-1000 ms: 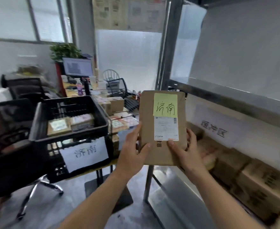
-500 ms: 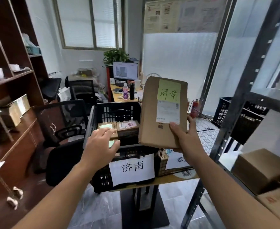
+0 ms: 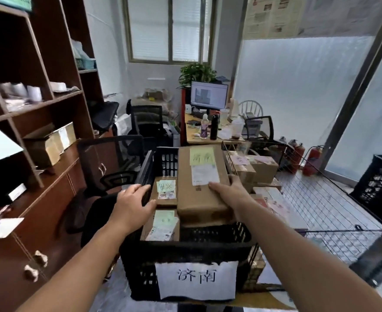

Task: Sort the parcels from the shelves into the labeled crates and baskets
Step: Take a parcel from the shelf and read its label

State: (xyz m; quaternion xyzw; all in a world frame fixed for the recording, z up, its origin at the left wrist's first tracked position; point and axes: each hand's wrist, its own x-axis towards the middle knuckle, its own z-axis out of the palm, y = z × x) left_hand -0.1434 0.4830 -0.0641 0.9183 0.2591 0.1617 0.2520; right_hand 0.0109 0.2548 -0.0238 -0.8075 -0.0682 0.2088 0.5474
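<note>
A long brown cardboard parcel (image 3: pixel 199 194) with a green sticky note and a white shipping label lies flat inside the black plastic crate (image 3: pixel 185 246), which carries a white paper sign on its front. My right hand (image 3: pixel 228 191) grips the parcel's near right edge, thumb on top. My left hand (image 3: pixel 132 204) rests over the crate's left rim, fingers loosely bent, holding nothing. Two smaller labelled parcels (image 3: pixel 165 191) (image 3: pixel 161 225) lie in the crate to the left of the long one.
A wire basket (image 3: pixel 334 212) with several boxes stands to the right of the crate. Another black crate (image 3: pixel 379 183) sits at far right. A brown shelf unit (image 3: pixel 28 122) fills the left. Office chairs and a desk with a monitor (image 3: pixel 209 95) lie beyond.
The parcel went from upright in both hands near the metal shelf to lying flat in the crate. My left hand let go and moved to the crate's left rim. The view swung left.
</note>
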